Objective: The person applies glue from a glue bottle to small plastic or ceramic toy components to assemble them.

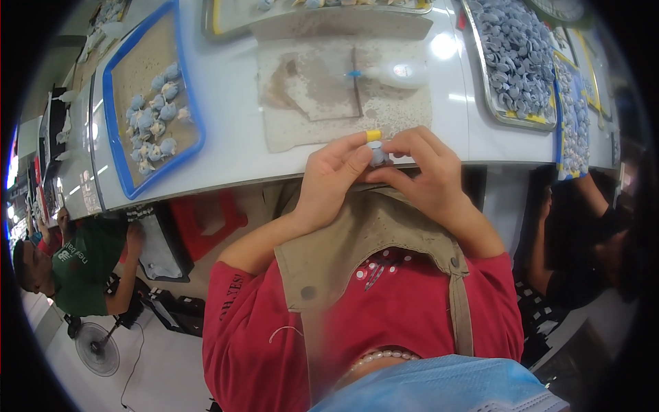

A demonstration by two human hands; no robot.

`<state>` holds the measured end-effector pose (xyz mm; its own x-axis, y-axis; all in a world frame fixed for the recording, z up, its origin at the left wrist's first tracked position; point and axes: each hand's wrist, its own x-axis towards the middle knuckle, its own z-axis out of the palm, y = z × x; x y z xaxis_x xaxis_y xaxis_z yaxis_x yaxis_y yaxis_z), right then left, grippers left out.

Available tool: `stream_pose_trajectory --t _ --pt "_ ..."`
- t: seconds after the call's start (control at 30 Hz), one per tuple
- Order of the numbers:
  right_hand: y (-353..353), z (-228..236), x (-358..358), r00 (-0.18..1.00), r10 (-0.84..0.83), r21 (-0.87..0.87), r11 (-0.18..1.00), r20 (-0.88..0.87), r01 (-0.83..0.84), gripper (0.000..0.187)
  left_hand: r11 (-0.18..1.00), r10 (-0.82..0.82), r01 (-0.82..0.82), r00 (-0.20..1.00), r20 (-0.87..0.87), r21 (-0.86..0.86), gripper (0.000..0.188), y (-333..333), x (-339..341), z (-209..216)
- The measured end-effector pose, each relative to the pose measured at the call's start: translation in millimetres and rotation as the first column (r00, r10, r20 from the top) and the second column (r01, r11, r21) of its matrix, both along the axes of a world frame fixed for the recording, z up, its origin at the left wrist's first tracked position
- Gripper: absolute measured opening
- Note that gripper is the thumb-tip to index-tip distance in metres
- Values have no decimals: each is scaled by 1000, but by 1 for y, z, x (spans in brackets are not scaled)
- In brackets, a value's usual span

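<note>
Both hands meet at the near edge of the white table, around a small grey-blue molded figure (pixel 377 155). My left hand (pixel 331 175) has it between thumb and fingers; a yellow cover (pixel 373 135) wraps one fingertip. From the other side, the thumb and forefinger of my right hand (pixel 429 168) close on the same piece. Fingers hide much of it, so its exact shape is unclear. Just beyond lies a stained pale sheet (pixel 274 134). On that sheet a white squeeze bottle (pixel 398 74) with a blue tip rests on its side.
At left, a blue-rimmed tray (pixel 118 154) carries several grey-blue and cream figures. A metal tray (pixel 504 118) heaped with grey-blue parts stands at right, beside a blue tray (pixel 561 110). Another tray (pixel 329 14) lies at the far edge. People sit on both sides; a fan (pixel 97 349) stands lower left.
</note>
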<state>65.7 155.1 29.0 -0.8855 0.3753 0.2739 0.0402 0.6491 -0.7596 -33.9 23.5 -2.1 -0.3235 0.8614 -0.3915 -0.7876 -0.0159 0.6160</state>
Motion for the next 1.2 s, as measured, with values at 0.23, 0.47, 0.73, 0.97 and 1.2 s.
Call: stream_pose_trajectory --t 0.23,0.47,0.73,0.97,1.2 --pt "-7 2 5 999 5 55 998 -37 -3 22 999 -10 17 985 -174 40 44 -7 2 0" --pt "-11 4 7 1000 -3 110 994 -25 6 18 1000 26 -23 974 -226 18 34 -7 4 1" --pt "20 5 10 982 180 -130 977 64 -171 20 997 -39 66 904 -425 50 31 -8 4 3" --pt "17 -8 14 972 119 -874 426 -201 -232 32 985 -20 93 897 -442 145 32 6 3 14" --pt "28 -5 24 948 307 -870 443 -80 -217 39 970 -53 201 717 -695 134 28 10 4 17"
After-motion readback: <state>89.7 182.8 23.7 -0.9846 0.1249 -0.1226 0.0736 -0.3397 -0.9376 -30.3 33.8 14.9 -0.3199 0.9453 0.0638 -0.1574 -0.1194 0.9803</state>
